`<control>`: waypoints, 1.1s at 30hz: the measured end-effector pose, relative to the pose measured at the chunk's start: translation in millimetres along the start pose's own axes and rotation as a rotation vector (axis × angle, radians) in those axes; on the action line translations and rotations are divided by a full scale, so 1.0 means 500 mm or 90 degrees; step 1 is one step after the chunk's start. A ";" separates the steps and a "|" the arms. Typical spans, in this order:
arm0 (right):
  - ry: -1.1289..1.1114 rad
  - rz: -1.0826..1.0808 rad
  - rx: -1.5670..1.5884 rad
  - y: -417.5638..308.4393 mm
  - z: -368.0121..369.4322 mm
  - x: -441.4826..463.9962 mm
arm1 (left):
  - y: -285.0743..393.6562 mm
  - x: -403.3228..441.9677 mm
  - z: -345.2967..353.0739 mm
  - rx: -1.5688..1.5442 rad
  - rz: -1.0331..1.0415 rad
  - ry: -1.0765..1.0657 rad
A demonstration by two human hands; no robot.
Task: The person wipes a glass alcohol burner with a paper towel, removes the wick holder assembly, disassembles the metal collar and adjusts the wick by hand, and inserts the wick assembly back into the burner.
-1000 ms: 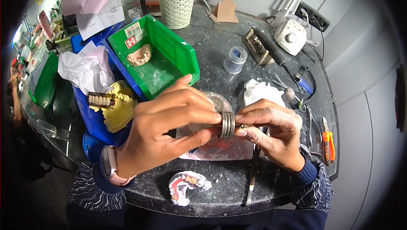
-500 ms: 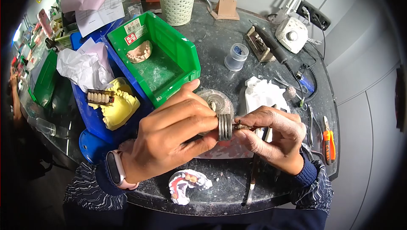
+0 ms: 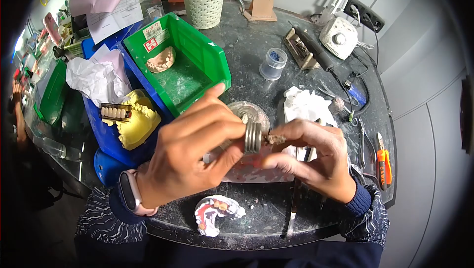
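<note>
My left hand (image 3: pixel 197 139) grips a ridged metal screw cap (image 3: pixel 253 138) between thumb and fingers, above the middle of the bench. From the cap's right side sticks a brown, frayed, wick-like tuft (image 3: pixel 275 139). My right hand (image 3: pixel 316 157) is open just right of it, thumb and forefinger apart around the tuft; any light touch is hard to make out. Beneath the cap, partly hidden by my left hand, is a round clear glass vessel (image 3: pixel 256 112). A white dental model with pink and tooth-coloured parts (image 3: pixel 217 212) lies near the bench's front edge.
A green bin (image 3: pixel 217 78) with a beige dental cast (image 3: pixel 161 59) stands behind my left hand. Left of it, a blue tray (image 3: pixel 111 142) holds a yellow cast (image 3: pixel 136 125). Orange-handled pliers (image 3: pixel 383 167), a small jar (image 3: pixel 273 64) and a handpiece (image 3: pixel 313 51) lie rightward.
My right thumb and forefinger have spread from their pinch on the tuft, now more exposed. My left hand has shifted slightly left with the cap.
</note>
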State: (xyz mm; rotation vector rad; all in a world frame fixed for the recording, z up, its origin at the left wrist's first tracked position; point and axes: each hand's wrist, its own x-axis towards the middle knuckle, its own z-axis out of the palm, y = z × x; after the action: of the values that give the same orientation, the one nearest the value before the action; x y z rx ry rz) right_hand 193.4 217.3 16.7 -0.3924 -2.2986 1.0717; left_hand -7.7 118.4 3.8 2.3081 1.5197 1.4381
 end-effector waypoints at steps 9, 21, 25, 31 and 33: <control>0.072 -0.281 -0.239 0.008 0.004 0.011 | -0.008 0.001 -0.004 -0.073 -0.065 -0.012; 0.100 -0.208 -0.222 0.000 0.030 -0.003 | 0.013 -0.009 0.021 0.008 -0.003 0.035; 0.065 -0.152 -0.225 -0.003 0.032 -0.010 | 0.022 -0.009 0.019 0.065 0.029 0.036; -0.001 -0.019 -0.008 0.005 0.029 -0.009 | 0.019 -0.013 0.030 0.110 0.106 0.048; -0.077 0.213 0.158 -0.021 0.015 -0.005 | 0.019 -0.013 0.032 0.101 0.125 0.050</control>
State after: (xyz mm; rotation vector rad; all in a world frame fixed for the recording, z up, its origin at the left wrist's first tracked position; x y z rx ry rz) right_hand 190.4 204.8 19.8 -0.6414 -2.2142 1.5645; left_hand 9.7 115.6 -5.3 2.5869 1.5158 1.5196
